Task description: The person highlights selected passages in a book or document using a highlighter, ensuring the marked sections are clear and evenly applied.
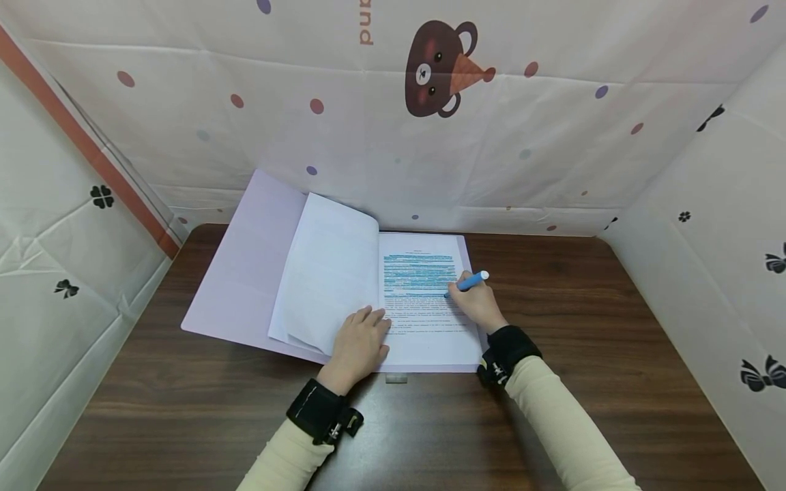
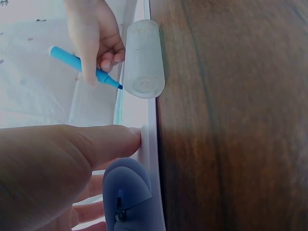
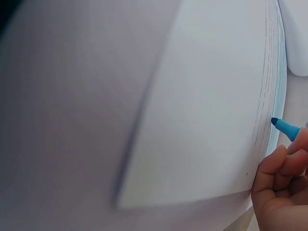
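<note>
A lilac folder [image 1: 236,266] lies spread on the table, with white sheets turned over to its left side. On the right side is a printed page [image 1: 424,351], its upper lines coloured over in blue. My right hand [image 1: 479,305] pinches a blue highlighter [image 1: 473,280], its dark tip at the text near the lower end of the coloured lines. The right wrist view shows the uncapped highlighter [image 3: 288,129] close over the lines. With spread fingers, my left hand [image 1: 358,344] rests on the lower part of the turned sheets [image 1: 331,266] and the printed page's left edge.
A small pale grey tab [image 1: 396,378] sticks out at the folder's front edge. The dark wooden table [image 1: 571,300] extends to both sides. White patterned cloth [image 1: 368,136] hangs behind it and at its left and right.
</note>
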The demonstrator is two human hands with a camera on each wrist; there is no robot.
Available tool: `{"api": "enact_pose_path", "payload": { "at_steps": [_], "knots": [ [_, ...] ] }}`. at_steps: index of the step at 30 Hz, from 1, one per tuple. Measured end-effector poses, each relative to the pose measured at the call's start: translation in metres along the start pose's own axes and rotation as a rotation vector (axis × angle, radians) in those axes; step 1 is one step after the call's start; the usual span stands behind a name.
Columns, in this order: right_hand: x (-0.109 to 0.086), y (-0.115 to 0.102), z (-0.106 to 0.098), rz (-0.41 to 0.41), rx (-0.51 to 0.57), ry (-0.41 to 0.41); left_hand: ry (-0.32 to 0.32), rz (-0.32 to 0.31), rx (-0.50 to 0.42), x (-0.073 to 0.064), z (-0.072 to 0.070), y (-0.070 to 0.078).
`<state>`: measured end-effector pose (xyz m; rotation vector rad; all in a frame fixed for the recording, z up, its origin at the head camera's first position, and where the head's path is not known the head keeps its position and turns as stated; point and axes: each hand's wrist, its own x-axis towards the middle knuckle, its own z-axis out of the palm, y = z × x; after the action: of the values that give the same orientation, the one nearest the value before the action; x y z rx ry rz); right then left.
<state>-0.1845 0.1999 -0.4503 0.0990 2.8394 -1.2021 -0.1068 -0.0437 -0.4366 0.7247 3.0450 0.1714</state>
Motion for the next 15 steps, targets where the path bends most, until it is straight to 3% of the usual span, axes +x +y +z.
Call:
{"api": "enact_pose_path", "payload": {
  "at_steps": [15],
  "knots": [
    [-0.0003, 0.0069, -0.0050, 0.000, 0.000, 0.036, -0.013, -0.009, -0.007, 0.0006, 0.0004, -0.0002]
  ]
}}
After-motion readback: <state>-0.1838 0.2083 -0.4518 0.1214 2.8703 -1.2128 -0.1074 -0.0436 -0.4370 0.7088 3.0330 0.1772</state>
